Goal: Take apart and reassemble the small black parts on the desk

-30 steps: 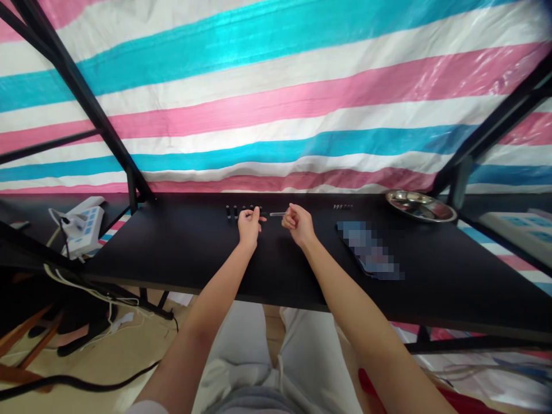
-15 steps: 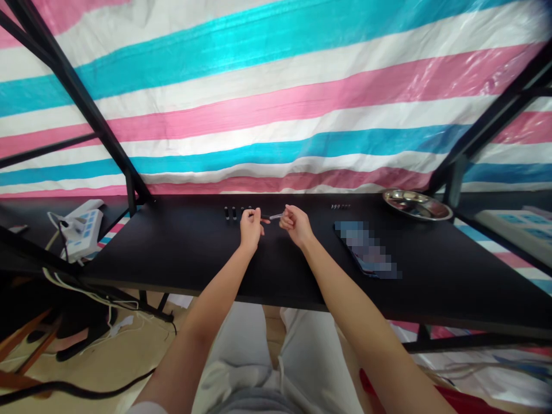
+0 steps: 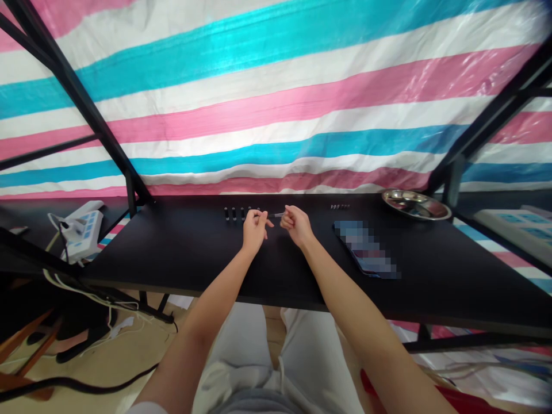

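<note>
My left hand is closed in a pinch on one end of a slim pen-like tube. Fingertips of my right hand grip the tube's other end, so it spans the small gap between both hands above the table. It looks dark on the left and clear or silvery on the right; its ends are hidden by my fingers. Just behind my left hand stands a row of several small dark cylinders with pale tops, partly covered by that hand.
Several tiny shiny pieces lie in a row at the back right of the black table. A blurred phone-like slab is right of my forearm. A round divided metal tray sits farther right. Black frame posts flank the table.
My left hand has shifted slightly right, closer to my right hand, and less of the tube shows between them. My right hand has stayed in place.
</note>
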The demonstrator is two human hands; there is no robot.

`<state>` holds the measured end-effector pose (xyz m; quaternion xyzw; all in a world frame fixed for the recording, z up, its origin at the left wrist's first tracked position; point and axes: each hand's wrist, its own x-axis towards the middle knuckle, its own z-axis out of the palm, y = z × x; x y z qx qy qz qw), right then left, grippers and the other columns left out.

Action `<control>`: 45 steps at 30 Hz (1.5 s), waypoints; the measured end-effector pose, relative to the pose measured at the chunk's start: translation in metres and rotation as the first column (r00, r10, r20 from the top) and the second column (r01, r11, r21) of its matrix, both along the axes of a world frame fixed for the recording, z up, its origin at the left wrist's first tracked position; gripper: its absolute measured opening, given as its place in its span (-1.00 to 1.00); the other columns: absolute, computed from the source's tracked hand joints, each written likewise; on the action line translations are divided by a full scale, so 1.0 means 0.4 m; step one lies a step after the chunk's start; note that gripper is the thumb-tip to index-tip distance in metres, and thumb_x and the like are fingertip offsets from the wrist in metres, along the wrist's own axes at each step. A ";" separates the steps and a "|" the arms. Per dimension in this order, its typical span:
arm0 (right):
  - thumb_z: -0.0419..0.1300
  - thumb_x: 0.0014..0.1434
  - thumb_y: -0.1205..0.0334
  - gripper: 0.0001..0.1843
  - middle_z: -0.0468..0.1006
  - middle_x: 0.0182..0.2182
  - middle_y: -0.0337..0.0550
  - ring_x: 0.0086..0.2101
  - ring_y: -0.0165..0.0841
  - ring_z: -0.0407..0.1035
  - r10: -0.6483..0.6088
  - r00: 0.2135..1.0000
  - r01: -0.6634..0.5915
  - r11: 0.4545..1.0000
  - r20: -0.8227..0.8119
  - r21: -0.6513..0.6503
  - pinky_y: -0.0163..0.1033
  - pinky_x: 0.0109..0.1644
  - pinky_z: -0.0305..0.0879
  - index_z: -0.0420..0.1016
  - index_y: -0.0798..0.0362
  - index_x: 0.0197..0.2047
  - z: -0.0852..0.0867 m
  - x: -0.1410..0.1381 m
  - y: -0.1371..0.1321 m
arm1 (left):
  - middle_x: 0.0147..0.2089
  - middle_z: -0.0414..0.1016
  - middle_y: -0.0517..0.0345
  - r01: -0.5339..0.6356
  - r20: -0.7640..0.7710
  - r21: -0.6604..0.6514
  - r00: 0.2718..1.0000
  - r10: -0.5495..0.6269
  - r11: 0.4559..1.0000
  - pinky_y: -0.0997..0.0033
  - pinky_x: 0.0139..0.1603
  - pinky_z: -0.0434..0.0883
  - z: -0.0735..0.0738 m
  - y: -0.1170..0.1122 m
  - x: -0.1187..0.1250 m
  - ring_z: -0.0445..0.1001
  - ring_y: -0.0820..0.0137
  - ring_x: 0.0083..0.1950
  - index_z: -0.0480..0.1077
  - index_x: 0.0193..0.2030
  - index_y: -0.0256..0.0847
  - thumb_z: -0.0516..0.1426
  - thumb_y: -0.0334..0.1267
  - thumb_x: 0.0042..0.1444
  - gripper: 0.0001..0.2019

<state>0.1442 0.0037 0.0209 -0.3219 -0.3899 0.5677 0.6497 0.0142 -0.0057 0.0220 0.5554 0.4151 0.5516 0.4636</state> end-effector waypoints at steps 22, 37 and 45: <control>0.23 -0.07 0.14 -0.68 0.01 -0.77 -0.45 -0.72 -0.58 -0.10 0.224 0.975 -0.222 0.971 0.011 -0.084 -0.38 -0.62 -0.11 0.12 0.03 -0.59 -0.003 -0.010 -0.011 | -0.47 0.46 0.24 -0.003 -0.279 0.130 0.959 0.040 0.992 0.59 -0.54 0.22 -0.016 -0.014 -0.002 0.33 0.57 -0.60 0.17 -0.34 -0.17 0.04 -0.07 0.11 -0.78; 0.22 -0.08 0.16 -0.71 0.35 -0.57 -0.37 -0.61 -0.50 0.18 0.105 0.917 -0.151 0.984 0.384 0.091 -0.33 -0.51 0.09 0.28 0.00 -0.26 -0.009 -0.006 -0.013 | -0.61 0.36 0.31 -0.123 -0.140 0.117 0.980 0.139 0.985 0.60 -0.64 0.16 0.019 -0.021 -0.009 0.20 0.61 -0.71 0.19 -0.41 -0.20 0.09 -0.02 0.05 -0.72; 0.08 0.07 0.30 -0.91 0.34 -0.47 -0.20 -0.44 -0.41 0.22 -0.475 0.311 -0.145 0.832 0.824 0.535 -0.29 -0.35 0.17 0.38 0.05 -0.44 -0.017 0.003 -0.019 | -0.64 0.34 0.32 -0.094 -0.202 0.107 0.973 0.115 0.990 0.59 -0.62 0.19 0.013 -0.020 -0.009 0.23 0.60 -0.69 0.21 -0.45 -0.20 0.10 0.00 0.03 -0.70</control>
